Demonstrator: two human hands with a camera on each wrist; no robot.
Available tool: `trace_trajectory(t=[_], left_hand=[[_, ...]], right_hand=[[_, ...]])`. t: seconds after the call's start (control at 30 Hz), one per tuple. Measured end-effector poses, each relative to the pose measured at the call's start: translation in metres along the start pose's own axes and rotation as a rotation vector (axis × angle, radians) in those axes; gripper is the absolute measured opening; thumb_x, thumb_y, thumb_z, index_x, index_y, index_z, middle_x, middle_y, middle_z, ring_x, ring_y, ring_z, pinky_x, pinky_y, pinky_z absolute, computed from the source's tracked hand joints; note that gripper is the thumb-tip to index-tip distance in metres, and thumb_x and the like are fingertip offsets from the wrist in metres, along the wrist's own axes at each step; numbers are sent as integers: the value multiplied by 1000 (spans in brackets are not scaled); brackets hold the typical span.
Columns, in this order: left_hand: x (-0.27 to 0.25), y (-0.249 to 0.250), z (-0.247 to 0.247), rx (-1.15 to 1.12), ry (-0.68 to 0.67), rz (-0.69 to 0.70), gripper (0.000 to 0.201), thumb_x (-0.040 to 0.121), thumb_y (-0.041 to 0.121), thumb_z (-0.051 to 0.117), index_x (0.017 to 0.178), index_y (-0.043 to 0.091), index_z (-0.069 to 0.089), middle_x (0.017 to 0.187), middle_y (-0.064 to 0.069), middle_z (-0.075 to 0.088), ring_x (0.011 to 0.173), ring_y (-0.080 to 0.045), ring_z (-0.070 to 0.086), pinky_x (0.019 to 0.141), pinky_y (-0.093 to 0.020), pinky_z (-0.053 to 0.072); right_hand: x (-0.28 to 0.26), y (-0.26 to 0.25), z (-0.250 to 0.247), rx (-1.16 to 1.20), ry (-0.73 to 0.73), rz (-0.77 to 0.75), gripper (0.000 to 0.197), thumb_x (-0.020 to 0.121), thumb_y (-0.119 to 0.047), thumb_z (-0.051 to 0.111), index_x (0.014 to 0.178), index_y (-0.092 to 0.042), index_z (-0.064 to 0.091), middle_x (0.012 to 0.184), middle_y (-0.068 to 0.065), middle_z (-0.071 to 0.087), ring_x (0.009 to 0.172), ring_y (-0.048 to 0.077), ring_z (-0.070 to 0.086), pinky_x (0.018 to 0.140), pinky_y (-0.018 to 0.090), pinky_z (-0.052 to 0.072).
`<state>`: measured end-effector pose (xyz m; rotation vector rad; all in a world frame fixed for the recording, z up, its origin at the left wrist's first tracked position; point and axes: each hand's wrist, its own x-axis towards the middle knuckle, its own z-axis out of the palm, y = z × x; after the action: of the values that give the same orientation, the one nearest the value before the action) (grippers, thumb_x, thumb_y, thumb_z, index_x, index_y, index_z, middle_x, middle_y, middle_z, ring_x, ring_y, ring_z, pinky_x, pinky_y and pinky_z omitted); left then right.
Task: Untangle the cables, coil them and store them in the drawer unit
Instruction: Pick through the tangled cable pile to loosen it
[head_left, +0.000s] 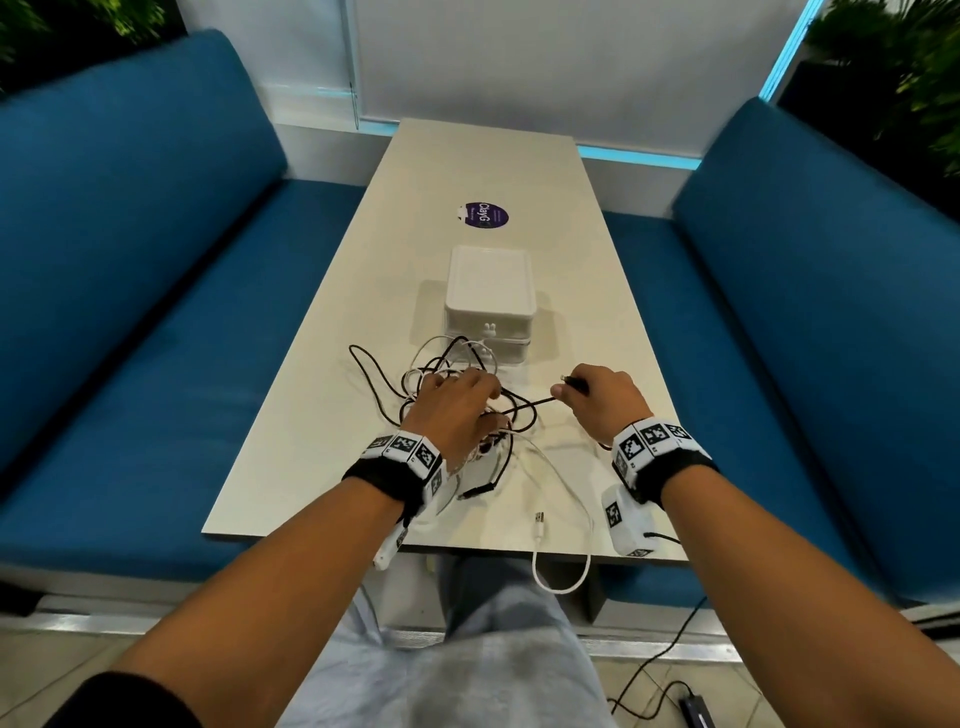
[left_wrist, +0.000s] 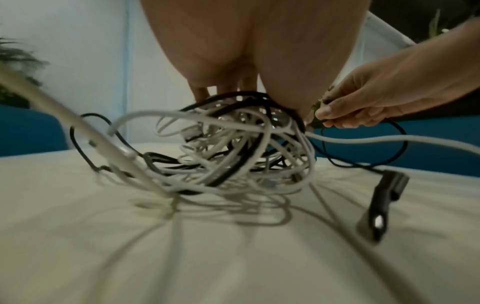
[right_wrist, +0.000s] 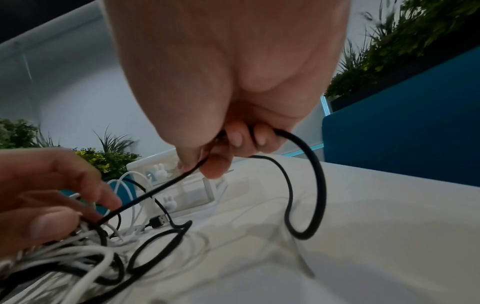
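A tangle of black and white cables (head_left: 457, 410) (left_wrist: 233, 148) lies on the pale table (head_left: 597, 322), just in front of the white drawer unit (head_left: 490, 301) (right_wrist: 187, 185). My left hand (head_left: 457, 410) (right_wrist: 49, 195) sits on top of the tangle, fingers curled into it and gripping the strands. My right hand (head_left: 597, 395) (left_wrist: 363, 102) is to the right of the tangle and pinches a black cable (right_wrist: 306, 185) near its plug end; the cable runs taut back into the tangle. A white cable (head_left: 563, 540) trails over the near table edge.
Blue benches (head_left: 130, 312) flank the table on both sides. A purple round sticker (head_left: 483, 214) lies beyond the drawer unit. A black USB plug (left_wrist: 381, 203) rests near the front of the tangle. A black cord and box (head_left: 696, 712) lie on the floor.
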<state>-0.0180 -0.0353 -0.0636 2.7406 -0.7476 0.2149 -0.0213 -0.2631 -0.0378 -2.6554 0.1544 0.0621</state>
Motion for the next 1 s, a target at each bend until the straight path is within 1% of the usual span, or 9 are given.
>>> trace_trajectory(t=[0.07,0.17,0.3,0.4,0.53,0.67,0.8,0.9,1.0], left_hand=[[-5,-3,1,-21,-8,54,24,94,42,57,108,22,56,123,5,52,104,-23,54,99,-37,31],[-6,-6,5,-73,0,-17,25,91,43,61,102,21,63,115,4,49,104,-23,46,94,-33,35],[0,-8,4,10,-47,28,28,101,40,43,104,20,62,106,-1,55,106,-24,47,94,-37,33],[1,-14,-1,-14,-39,18,21,104,33,37,103,23,56,101,-1,63,101,-25,54,91,-37,35],[-2,-28,-6,-211,-30,-122,12,98,41,47,100,29,47,95,3,63,94,-23,51,83,-38,41],[-4,-37,-13,-175,-100,-190,28,78,63,49,99,45,44,102,7,51,110,-21,37,96,-37,36],[-7,-29,-23,-185,-169,-222,45,75,53,58,117,38,49,108,0,39,113,-25,26,101,-38,30],[-7,-23,-24,-200,-163,-201,42,74,47,59,111,35,45,109,0,45,116,-25,31,103,-40,28],[-6,-18,-27,-210,-159,-209,34,81,34,65,105,27,42,105,2,43,110,-19,33,105,-37,24]], right_hand=[[0,0,2,-4,-24,-19,23,95,-40,55,95,-19,64,86,7,64,85,28,59,67,30,42],[-4,-13,10,17,-23,-146,19,95,-34,51,100,-24,67,89,5,69,89,27,62,71,29,45],[-15,-41,21,-40,-95,-326,25,90,-46,56,105,-30,67,95,-3,73,91,19,64,80,33,51],[-11,-53,24,-12,-78,-291,23,87,-54,59,90,-32,66,78,-8,67,77,15,61,69,31,48],[-1,-56,20,-18,-59,-234,29,85,-62,54,79,-34,58,75,-5,64,73,20,61,70,37,53],[1,-57,21,-37,-73,-182,35,89,-62,52,85,-27,56,82,-1,65,77,22,60,72,39,53],[-1,-58,24,-73,-72,-147,38,91,-64,44,88,-26,52,89,4,64,83,27,59,76,43,52],[-3,-58,23,-65,-77,-132,38,92,-62,43,90,-25,51,87,4,64,82,27,60,77,44,52],[-5,-58,24,-46,-111,-138,37,94,-60,43,92,-24,52,85,3,65,82,26,60,79,44,51]])
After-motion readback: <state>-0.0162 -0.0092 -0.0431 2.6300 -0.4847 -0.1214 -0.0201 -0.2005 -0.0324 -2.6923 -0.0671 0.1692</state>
